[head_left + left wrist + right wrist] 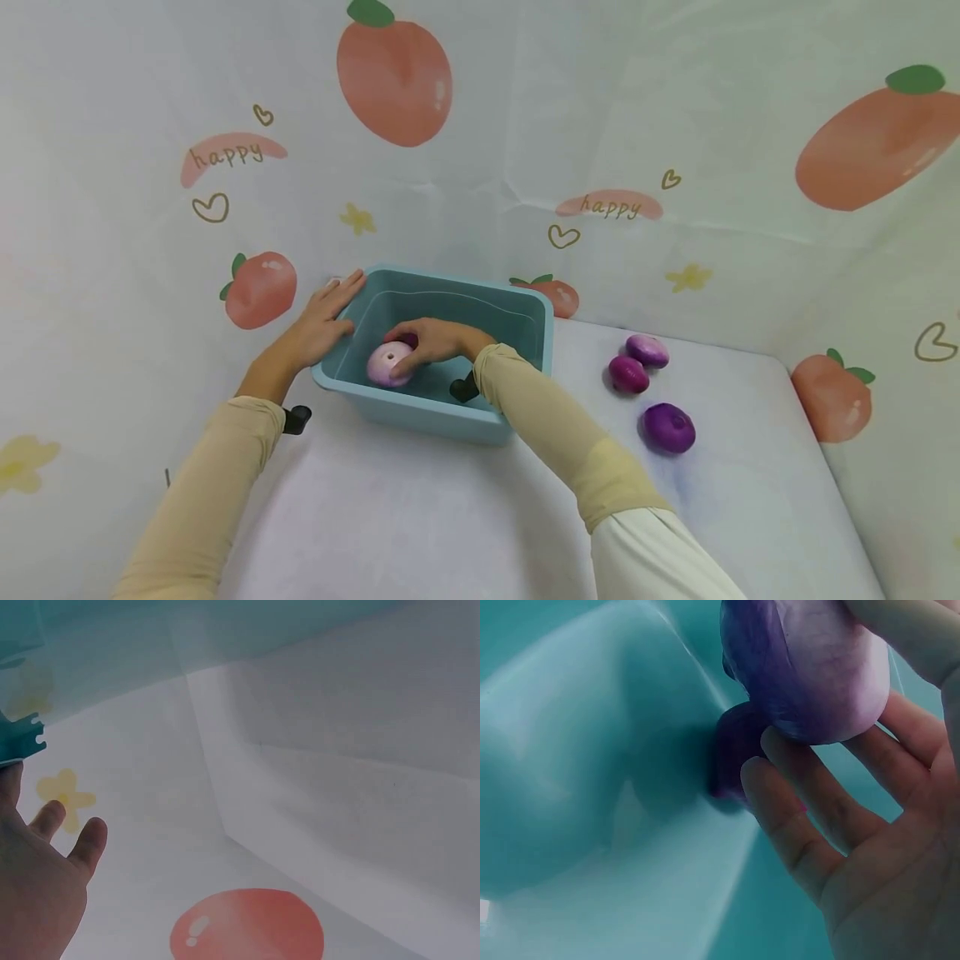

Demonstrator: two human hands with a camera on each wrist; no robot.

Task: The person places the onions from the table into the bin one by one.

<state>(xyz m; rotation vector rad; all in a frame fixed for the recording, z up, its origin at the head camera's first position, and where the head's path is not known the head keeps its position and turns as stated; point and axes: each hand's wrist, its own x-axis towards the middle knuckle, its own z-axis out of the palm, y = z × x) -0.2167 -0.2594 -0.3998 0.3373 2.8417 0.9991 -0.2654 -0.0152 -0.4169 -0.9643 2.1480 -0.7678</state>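
My right hand (435,340) is inside the blue-green plastic bin (435,421), holding a round purple-and-white onion (386,364) between thumb and fingers. The right wrist view shows the onion (817,675) in the grasp of that hand (885,847). Behind the fingertips there, a darker purple onion (739,746) lies in the bin, partly covered. My left hand (318,327) rests on the bin's left rim with its fingers stretched out. In the left wrist view, the left hand (37,885) shows at the left edge, fingertips at the bin's rim.
Right of the bin on the white-covered table (750,500) lie a purple-and-white onion (648,351), a small magenta onion (628,375) and a dark purple onion (668,428). A patterned cloth backdrop (480,100) hangs right behind the bin.
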